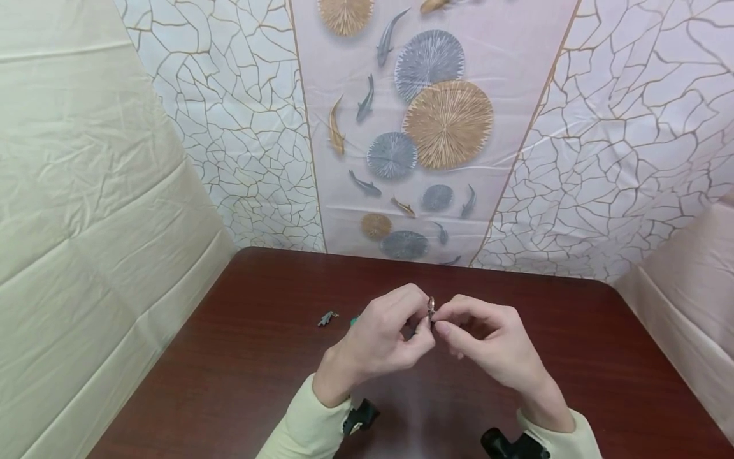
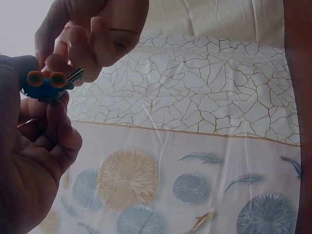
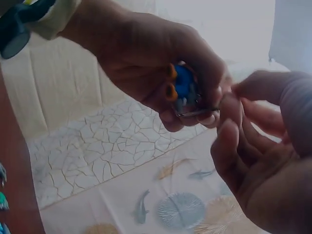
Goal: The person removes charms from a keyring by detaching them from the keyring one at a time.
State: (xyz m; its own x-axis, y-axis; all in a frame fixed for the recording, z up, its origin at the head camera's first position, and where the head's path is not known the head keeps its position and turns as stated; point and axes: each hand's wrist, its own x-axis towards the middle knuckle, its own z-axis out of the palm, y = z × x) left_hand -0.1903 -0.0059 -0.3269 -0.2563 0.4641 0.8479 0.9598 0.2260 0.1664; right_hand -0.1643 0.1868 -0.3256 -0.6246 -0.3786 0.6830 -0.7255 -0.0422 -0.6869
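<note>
Both hands meet over the table, fingertips close together at a small metal key ring (image 1: 431,305). My left hand (image 1: 381,335) holds a small blue figure (image 3: 184,84) with two orange round parts, its fingers curled round it. The figure is hidden in the head view but shows in both wrist views. From the other side, my right hand (image 1: 496,341) pinches the metal ring end with thumb and forefinger. In the left wrist view, a short metal piece (image 2: 75,74) sticks out beside the figure.
A small grey charm (image 1: 327,318) lies on the dark red-brown table (image 1: 258,363), left of the hands. A green thing (image 1: 353,321) peeks out behind the left hand. A patterned cloth (image 1: 395,210) hangs behind the table, and pale cloth (image 1: 103,255) hangs at the left.
</note>
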